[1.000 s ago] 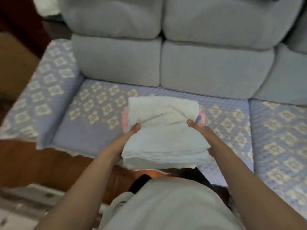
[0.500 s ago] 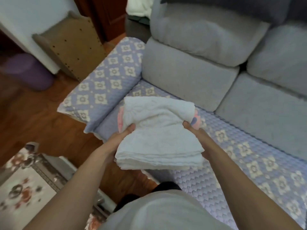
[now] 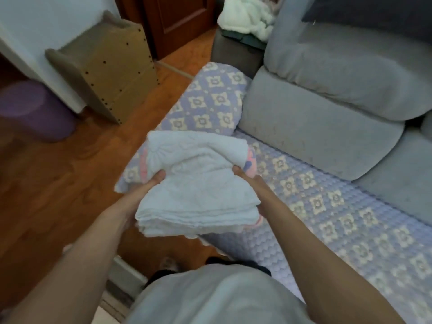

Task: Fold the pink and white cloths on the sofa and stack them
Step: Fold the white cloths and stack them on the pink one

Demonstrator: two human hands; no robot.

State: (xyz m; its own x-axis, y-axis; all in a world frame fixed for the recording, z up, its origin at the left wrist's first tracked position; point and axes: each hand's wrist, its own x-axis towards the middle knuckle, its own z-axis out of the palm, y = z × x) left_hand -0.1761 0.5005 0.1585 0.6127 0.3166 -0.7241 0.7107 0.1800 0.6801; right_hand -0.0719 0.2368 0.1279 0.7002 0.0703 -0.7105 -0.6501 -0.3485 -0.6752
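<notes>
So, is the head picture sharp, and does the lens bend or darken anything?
Head view: soft overall, the white cloth in the left hand and right hand only mildly blurred; the purple object at the left edge is very blurred. Wide-angle distortion tilts the sofa. Dim, even light, no glare.

A home living room: grey sofa (image 3: 327,127) with patterned cover (image 3: 327,218), wooden floor (image 3: 46,183).
</notes>
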